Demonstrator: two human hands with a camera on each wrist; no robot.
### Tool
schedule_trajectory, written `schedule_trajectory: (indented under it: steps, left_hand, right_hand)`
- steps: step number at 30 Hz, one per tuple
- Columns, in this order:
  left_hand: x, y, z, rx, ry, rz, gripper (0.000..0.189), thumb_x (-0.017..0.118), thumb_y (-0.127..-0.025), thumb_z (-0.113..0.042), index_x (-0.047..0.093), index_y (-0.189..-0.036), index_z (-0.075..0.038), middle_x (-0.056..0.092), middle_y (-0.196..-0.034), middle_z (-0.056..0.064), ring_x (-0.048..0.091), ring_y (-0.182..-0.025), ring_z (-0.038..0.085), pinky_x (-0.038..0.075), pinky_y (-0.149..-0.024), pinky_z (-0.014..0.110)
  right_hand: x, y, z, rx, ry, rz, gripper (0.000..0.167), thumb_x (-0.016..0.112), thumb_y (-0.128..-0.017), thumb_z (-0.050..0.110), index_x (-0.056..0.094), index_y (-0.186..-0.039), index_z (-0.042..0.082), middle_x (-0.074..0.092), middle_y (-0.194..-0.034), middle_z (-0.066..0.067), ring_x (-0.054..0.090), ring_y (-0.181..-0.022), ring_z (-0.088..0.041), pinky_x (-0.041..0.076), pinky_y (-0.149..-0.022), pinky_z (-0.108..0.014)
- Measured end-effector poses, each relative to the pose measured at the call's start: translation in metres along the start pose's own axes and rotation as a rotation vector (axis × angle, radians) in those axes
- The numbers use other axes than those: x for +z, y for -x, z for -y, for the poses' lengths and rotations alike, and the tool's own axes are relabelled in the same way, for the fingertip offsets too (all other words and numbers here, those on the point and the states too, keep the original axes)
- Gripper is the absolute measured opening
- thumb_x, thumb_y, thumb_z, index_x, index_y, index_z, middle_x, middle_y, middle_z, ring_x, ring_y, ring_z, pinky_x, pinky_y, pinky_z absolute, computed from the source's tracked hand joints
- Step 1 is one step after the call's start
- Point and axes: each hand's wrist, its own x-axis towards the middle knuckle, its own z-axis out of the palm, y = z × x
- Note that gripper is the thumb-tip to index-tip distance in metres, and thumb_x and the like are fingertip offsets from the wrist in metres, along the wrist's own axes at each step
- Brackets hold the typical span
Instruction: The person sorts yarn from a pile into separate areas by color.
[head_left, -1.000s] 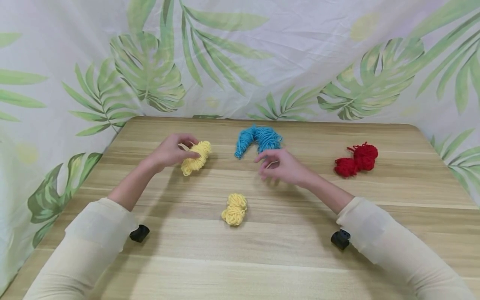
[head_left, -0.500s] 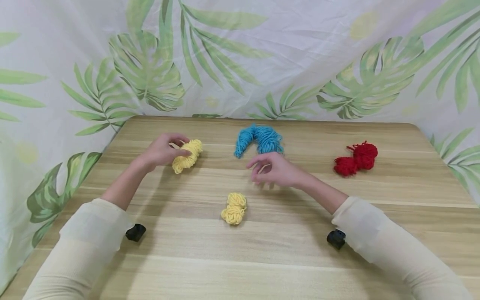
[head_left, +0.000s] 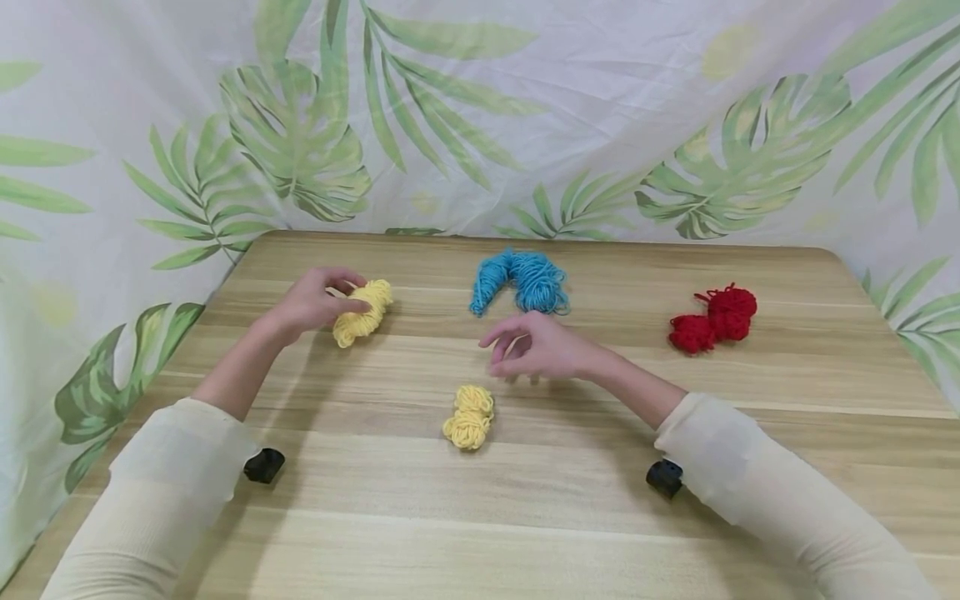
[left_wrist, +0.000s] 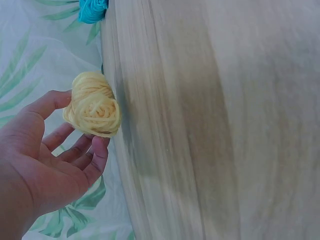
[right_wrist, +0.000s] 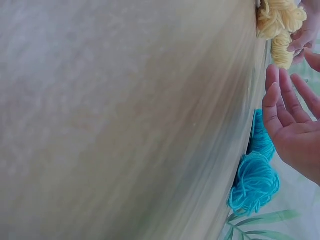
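My left hand point(head_left: 318, 298) pinches a skein of yellow yarn point(head_left: 365, 313) between thumb and fingers, toward the left of the table. In the left wrist view the thumb sits on one side of that yellow skein point(left_wrist: 94, 107) and the fingertips on the other. My right hand point(head_left: 542, 346) holds nothing, its fingers loosely bent. It hovers in front of the blue yarn skein point(head_left: 536, 282) and behind a smaller yellow yarn bundle point(head_left: 469, 418). In the right wrist view the blue yarn point(right_wrist: 255, 182) shows beside the right hand point(right_wrist: 297, 130).
Red yarn point(head_left: 716, 319) lies at the right side of the wooden table point(head_left: 480, 550). Behind the table's far edge hangs a leaf-patterned cloth point(head_left: 465, 108). Small black devices show under both sleeves, one point(head_left: 264, 466) at the left and one point(head_left: 665, 479) at the right.
My left hand has moved left with the yellow skein. The right hand has shifted left and nearer, away from the blue yarn. The other yarn bundles stay in place.
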Motion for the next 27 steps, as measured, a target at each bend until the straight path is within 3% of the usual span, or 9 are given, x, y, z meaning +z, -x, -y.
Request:
schedule_trajectory:
  steps: [10,17,27]
  left_hand:
    - [-0.003,-0.001,0.010,-0.009,0.011,-0.007,0.052,0.072,-0.098,-0.017,0.053,-0.140,0.007,0.050,-0.131,0.027,0.054,-0.092,0.018,0.053,-0.068,0.027]
    - [-0.008,0.002,0.015,-0.024,-0.001,-0.008,0.051,0.073,-0.097,-0.017,0.054,-0.139,0.007,0.051,-0.131,0.027,0.054,-0.090,0.018,0.052,-0.068,0.029]
    - [-0.012,0.005,0.018,-0.030,0.016,-0.025,0.054,0.076,-0.096,-0.020,0.055,-0.138,0.007,0.051,-0.131,0.026,0.052,-0.094,0.017,0.053,-0.067,0.029]
  right_hand:
    - [0.006,-0.002,0.002,0.001,-0.003,0.052,0.039,0.077,-0.092,0.005,0.065,-0.127,-0.006,0.072,-0.101,-0.010,0.074,-0.087,-0.019,0.052,-0.057,-0.029]
    - [0.010,-0.007,0.000,-0.063,0.017,0.087,0.040,0.078,-0.090,0.002,0.065,-0.125,-0.009,0.071,-0.099,-0.015,0.074,-0.087,-0.024,0.058,-0.077,-0.027]
    - [0.015,-0.008,0.002,-0.079,0.004,0.139,0.037,0.079,-0.089,0.000,0.066,-0.123,-0.010,0.069,-0.102,-0.019,0.073,-0.087,-0.023,0.059,-0.079,-0.028]
